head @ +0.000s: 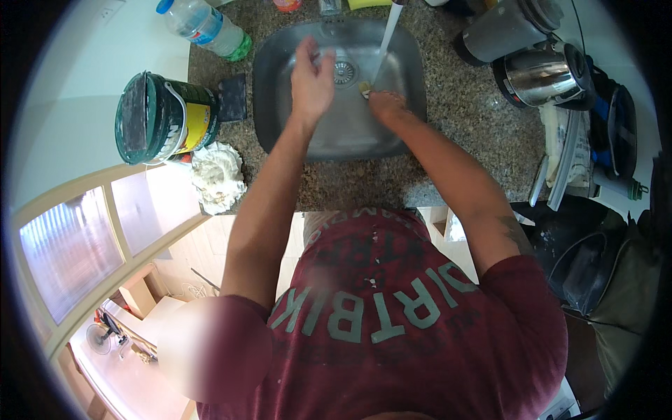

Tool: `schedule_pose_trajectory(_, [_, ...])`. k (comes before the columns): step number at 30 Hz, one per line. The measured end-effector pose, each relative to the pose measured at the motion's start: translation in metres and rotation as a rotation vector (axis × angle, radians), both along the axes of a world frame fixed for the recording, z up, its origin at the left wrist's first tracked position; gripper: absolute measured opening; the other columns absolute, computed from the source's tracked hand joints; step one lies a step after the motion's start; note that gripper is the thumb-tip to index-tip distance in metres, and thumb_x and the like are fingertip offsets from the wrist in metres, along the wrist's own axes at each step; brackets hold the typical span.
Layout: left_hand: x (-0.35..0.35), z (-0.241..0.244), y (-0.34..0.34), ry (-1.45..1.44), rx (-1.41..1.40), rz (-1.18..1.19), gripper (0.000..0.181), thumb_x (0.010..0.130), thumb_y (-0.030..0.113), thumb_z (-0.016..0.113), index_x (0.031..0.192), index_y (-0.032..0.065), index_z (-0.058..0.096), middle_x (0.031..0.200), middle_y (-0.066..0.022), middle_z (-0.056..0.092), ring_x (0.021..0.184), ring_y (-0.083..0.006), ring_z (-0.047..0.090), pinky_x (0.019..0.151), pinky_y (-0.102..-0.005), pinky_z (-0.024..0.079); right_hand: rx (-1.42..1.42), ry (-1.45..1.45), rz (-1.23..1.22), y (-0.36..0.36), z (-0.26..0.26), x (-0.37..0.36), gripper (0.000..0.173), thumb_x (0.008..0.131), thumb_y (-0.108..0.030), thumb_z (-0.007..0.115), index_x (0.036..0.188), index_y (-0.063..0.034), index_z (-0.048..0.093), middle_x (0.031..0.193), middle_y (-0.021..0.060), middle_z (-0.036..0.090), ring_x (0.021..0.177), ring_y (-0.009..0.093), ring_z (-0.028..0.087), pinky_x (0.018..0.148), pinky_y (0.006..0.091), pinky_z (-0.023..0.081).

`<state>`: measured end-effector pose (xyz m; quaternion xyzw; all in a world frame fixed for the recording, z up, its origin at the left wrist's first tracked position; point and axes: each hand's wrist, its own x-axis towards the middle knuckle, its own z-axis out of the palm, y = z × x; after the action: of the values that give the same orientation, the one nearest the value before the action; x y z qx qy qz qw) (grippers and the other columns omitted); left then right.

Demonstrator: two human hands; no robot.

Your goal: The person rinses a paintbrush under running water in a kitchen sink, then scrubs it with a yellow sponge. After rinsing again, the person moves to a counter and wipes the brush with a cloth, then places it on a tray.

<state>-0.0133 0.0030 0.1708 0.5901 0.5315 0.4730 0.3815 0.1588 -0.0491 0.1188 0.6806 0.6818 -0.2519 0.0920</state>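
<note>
My left hand hovers over the left part of the stainless steel sink, fingers apart and slightly blurred, with nothing in it. Low in the basin's right half, my right hand is closed around a small yellowish and white object. Only its end shows past the fingers, so what it is cannot be told. A stream of water runs down at a slant just beyond that hand. The round drain strainer lies between the two hands.
On the granite counter's left stand a plastic bottle, a green bucket, a dark block and a crumpled white cloth. To the right are a steel kettle, a grey container and metal strips. A yellow sponge lies behind the sink.
</note>
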Motion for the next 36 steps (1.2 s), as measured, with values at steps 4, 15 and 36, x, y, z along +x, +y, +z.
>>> schedule_pose_trajectory(4, [-0.037, -0.017, -0.057, 0.141, -0.328, -0.311, 0.05, 0.102, 0.03, 0.065, 0.141, 0.0003, 0.057, 0.126, -0.0217, 0.07, 0.115, -0.0302, 0.069, 0.098, -0.0403, 0.054, -0.046, -0.03, -0.037, 0.014, 0.005, -0.003, 0.034, 0.099, -0.014, 0.049, 0.121, -0.0039, 0.073, 0.127, 0.0193, 0.071, 0.12, 0.036, 0.068, 0.103, 0.0499, 0.052])
schedule_pose_trajectory(15, [-0.054, 0.028, -0.12, 0.183, -0.566, -0.467, 0.041, 0.106, 0.029, 0.062, 0.139, 0.004, 0.061, 0.119, -0.0124, 0.073, 0.111, -0.0169, 0.065, 0.099, -0.0329, 0.05, 0.048, -0.088, 0.101, 0.042, 0.0, 0.005, 0.037, 0.101, -0.021, 0.047, 0.121, -0.0055, 0.075, 0.127, 0.0225, 0.07, 0.118, 0.038, 0.069, 0.098, 0.0501, 0.054])
schedule_pose_trajectory(36, [0.04, -0.046, -0.078, -0.586, -0.93, -0.226, 0.045, 0.108, 0.038, 0.052, 0.129, -0.0007, 0.062, 0.117, -0.0177, 0.071, 0.11, -0.0291, 0.069, 0.097, -0.0418, 0.054, -0.242, 1.658, -1.527, 0.063, -0.053, 0.023, 0.029, 0.106, -0.01, 0.053, 0.129, 0.0068, 0.049, 0.118, 0.0195, 0.057, 0.1, 0.032, 0.065, 0.07, 0.0383, 0.066])
